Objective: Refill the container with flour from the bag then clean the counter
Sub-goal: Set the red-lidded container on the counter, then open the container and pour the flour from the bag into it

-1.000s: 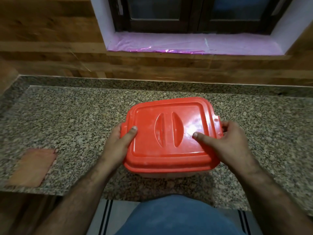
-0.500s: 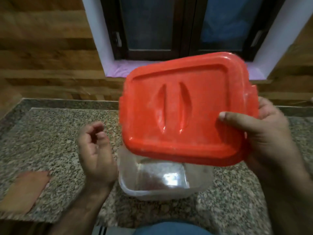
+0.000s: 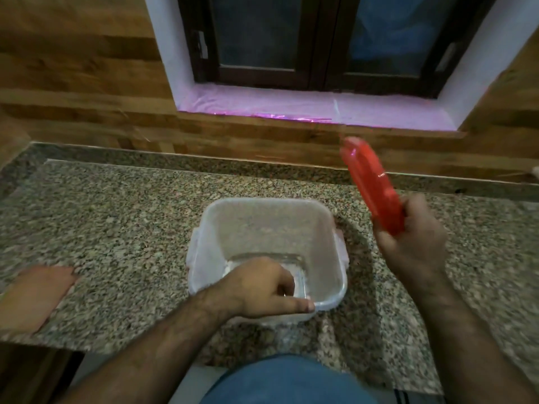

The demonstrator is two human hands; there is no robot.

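- Lifting the red lid [image 3: 373, 191] clear is the change: a second ago it sat shut on the container [image 3: 271, 228] under both hands, half a second ago it was raised over the opening, and now the right hand [image 3: 414, 243] holds it on edge to the right of the container, fingers closed around its lower end.
- The left hand [image 3: 259, 287] has moved from the lid to the container's near rim, thumb along the edge and fingers curled inside the wall, apparently steadying it.
- The container stands open on the granite counter [image 3: 116, 228], so I judge it ready for filling once the lid is put down.
- No flour bag is in view, so where it sits cannot be told.
- The container's floor is partly hidden by the left hand; a pale patch shows there, but whether it is leftover flour or glare is unclear.
- The lid is motion-blurred.
- A tan patch [image 3: 35, 295] left of the container is too blurred to identify.
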